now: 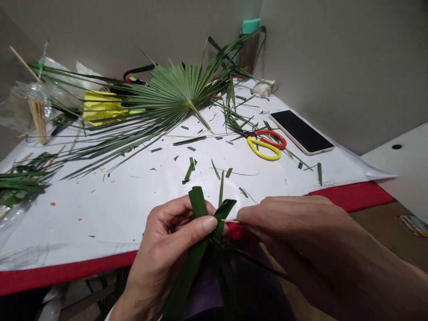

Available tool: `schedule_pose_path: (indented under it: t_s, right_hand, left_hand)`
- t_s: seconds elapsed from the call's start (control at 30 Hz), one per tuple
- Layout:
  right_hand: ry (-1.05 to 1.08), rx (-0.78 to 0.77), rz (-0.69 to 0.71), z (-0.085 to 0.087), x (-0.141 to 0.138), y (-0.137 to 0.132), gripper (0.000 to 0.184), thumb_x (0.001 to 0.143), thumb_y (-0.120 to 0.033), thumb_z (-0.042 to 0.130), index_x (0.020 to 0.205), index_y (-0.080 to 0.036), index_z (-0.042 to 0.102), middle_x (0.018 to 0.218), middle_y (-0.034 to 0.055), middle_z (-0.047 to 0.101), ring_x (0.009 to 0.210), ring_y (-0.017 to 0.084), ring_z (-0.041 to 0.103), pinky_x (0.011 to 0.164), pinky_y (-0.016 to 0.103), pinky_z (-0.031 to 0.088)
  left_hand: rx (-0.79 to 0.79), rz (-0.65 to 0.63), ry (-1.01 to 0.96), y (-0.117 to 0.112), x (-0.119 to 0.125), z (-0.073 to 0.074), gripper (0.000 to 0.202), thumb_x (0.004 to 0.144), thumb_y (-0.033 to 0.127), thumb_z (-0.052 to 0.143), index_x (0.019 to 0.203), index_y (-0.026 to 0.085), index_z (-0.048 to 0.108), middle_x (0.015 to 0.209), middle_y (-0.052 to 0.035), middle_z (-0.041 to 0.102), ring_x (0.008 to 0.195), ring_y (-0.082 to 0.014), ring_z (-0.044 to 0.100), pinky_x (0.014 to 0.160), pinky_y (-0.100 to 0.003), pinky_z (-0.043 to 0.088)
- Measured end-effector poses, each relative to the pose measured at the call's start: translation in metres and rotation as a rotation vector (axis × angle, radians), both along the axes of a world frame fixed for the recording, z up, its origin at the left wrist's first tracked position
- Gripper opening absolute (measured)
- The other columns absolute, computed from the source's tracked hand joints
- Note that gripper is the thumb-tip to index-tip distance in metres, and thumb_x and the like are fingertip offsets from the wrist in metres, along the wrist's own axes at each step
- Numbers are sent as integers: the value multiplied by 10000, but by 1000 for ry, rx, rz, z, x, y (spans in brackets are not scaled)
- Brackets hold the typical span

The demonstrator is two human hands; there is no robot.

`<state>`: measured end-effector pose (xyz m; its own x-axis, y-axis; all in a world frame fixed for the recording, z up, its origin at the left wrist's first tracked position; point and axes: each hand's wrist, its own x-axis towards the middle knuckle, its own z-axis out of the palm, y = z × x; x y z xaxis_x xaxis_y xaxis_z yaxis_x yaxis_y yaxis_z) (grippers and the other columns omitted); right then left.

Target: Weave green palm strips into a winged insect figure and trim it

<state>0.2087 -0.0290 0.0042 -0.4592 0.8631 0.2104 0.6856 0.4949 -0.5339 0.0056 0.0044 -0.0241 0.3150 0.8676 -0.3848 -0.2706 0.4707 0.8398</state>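
Note:
My left hand (172, 243) is closed, thumb against fingers, pinching green palm leaf strips (197, 203) that cross and fold over one another in front of me. Their long ends hang down below the table edge. From the right, my right hand (287, 236) meets the strips with its fingers pinched together. A thin pale stick (230, 221) runs from those fingertips to the folded leaf; its far end is not clear. Part of the right fingers is hidden behind the hand.
Scissors (265, 145) with red and yellow handles lie beside a phone (302, 131). A large fan palm leaf (177, 91) spreads across the back. Wooden sticks (37, 118), a yellow bundle (102, 107) and cut leaves (22, 183) are at left. Leaf scraps dot the white sheet (110, 218).

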Motion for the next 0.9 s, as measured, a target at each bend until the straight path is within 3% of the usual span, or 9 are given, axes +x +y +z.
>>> schedule_pose_path:
  t_s: [0.2,0.4,0.6,0.77,0.9]
  right_hand:
    - [22,-34,-83,-1,-3,-4,161,976,-282,546,896,-238,679,644,-8,626,616,142,578,587,241,468]
    - [93,-73,-89,-2,-4,-3,240,993,-422,569,943,-250,729,665,10,663,682,165,631,630,244,509]
    - [214,-196,-85,-4,4,-7,166,996,-347,598,1028,-260,736,806,2,756,755,150,693,665,213,532]
    - [347,-341,-36,-10,12,-14,221,1015,-168,562,1098,-340,674,966,-127,755,771,24,667,721,77,493]
    - [334,-322,-47,-11,11,-16,167,1032,-214,571,1100,-346,648,951,-129,723,777,19,640,726,88,474]
  left_hand:
    - [-21,-35,-49,-1,2,4,116,734,254,902,745,177,816,648,-24,757,609,-134,703,643,-178,559]
    - [-90,-37,-125,-1,4,0,86,722,206,894,730,166,819,674,-35,771,631,-134,709,675,-174,576]
    - [-142,-39,-79,-2,2,1,148,679,239,924,759,174,818,711,-35,756,643,-136,685,675,-195,581]
    - [-203,-50,-92,-2,1,2,163,674,249,936,786,196,831,729,-24,780,652,-126,694,678,-180,571]
    - [-196,-71,-129,-2,3,0,138,714,234,910,818,181,836,741,-31,785,654,-118,692,682,-174,563]
